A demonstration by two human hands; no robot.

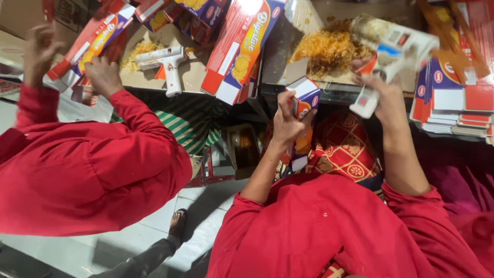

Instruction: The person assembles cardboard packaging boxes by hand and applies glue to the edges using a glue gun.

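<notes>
Head view, looking down over red sleeves.

Left hand [286, 119]: fingers clenched around a carton [303, 103], a small red, blue and orange box held upright just below the bench edge, top flap standing open.

Right hand [387, 88]: raised, fingers wrapped on the grip of a glue gun [399, 49], white, blurred, nozzle end pointing up-left over the bench. A red-and-white tag hangs under the gun beside the wrist.

Carton and gun are near each other but not touching.

Bench [195, 77]: brown board surface. A heap of yellow-orange glue strands [329, 49] lies just left of the held gun. 1 long red-and-blue box [242, 49] lies tilted across the middle. Flat cartons [453, 98] are stacked at the right edge.

Co-worker at left, also in red: 2 hands up at the bench, 1 hand [103, 74] on a tilted red box [92, 38], the other hand [38, 51] raised and blurred; cannot tell its grip. A 2nd glue gun [167, 64], white, rests on the bench between the co-worker and the long box, untouched.

Below the bench: green-striped cloth [193, 121], red patterned cloth [345, 149], pale tiled floor [206, 206].
</notes>
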